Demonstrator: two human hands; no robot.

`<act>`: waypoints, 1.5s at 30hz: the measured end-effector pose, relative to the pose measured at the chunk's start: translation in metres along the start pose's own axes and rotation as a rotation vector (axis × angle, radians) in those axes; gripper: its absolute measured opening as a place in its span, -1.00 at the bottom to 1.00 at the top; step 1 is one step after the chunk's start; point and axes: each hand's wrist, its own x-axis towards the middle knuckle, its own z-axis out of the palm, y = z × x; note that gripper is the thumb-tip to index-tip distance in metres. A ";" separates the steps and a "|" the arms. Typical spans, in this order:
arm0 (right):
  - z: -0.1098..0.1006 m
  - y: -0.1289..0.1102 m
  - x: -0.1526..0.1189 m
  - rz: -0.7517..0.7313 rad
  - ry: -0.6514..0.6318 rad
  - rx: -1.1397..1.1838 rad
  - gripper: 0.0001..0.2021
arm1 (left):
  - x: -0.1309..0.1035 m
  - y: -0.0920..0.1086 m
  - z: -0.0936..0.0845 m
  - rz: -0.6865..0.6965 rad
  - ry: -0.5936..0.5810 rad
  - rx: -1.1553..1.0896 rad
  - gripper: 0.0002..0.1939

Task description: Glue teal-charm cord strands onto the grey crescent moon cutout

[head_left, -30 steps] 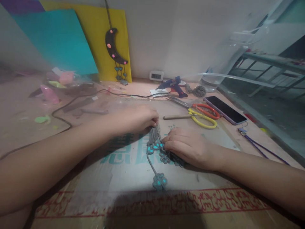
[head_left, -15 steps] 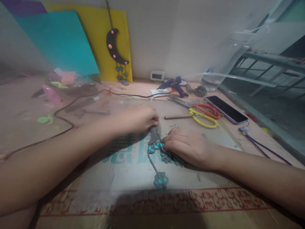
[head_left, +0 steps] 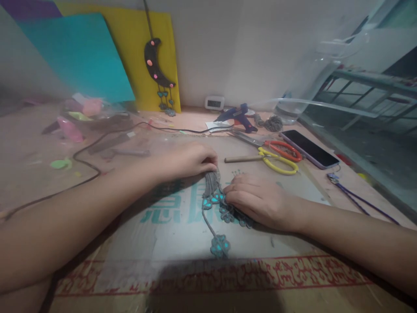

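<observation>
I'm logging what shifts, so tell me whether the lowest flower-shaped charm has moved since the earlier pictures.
No. Judged against the yellow scissor handle, the flower-shaped charm shows no visible shift in any direction.

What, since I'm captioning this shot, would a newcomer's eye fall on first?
Likely the dark crescent with pink dots, hanging against the yellow sheet at the back. Next, the orange-and-yellow scissors right of centre, then the grey-and-turquoise ornament at the left hand and right hand.

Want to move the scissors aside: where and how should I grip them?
Probably the yellow loop, from the near side: it curves toward you, while the blades point away left and the orange loop lies nearer the phone.
</observation>
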 end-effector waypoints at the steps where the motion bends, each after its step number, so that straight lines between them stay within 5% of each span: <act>1: 0.001 0.000 0.000 0.025 0.019 0.009 -0.84 | 0.000 -0.001 -0.001 -0.010 -0.008 -0.029 -0.77; 7: 0.003 0.001 0.000 0.183 0.042 0.104 -0.87 | -0.006 -0.005 -0.012 0.016 -0.091 -0.159 -0.78; 24: 0.003 0.000 -0.002 0.030 0.011 0.036 -0.81 | -0.001 0.005 -0.004 0.098 -0.056 0.075 -0.79; 45: 0.002 -0.004 0.004 0.041 0.051 0.073 -0.87 | -0.001 0.004 -0.005 0.025 -0.097 0.003 -0.81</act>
